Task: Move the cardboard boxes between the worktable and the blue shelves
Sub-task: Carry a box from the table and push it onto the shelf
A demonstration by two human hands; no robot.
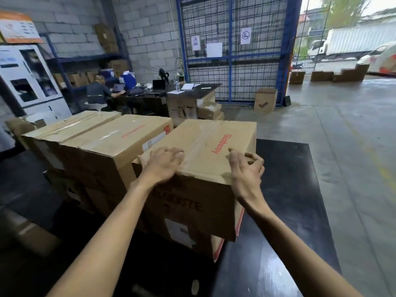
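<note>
**Both hands reach the near edge of the end box**

The Glodway box (pixel 205 159) sits on the black desk (pixel 285 202), last in a row, its left side against the middle box (pixel 111 146), with a third box (pixel 70 127) beyond. That end position leaves its right side free, which probably explains why it is handled first.

The left hand (pixel 164 162) lies on the lid's near edge, fingers spread and fairly flat, apparently steadying or pressing the box. The right hand (pixel 246 168) hovers at the near right corner with fingers loosely curled; it seems to hold nothing, likely poised to hook the edge.

The blue shelves (pixel 90 58) stand against the far wall, well apart.
</note>
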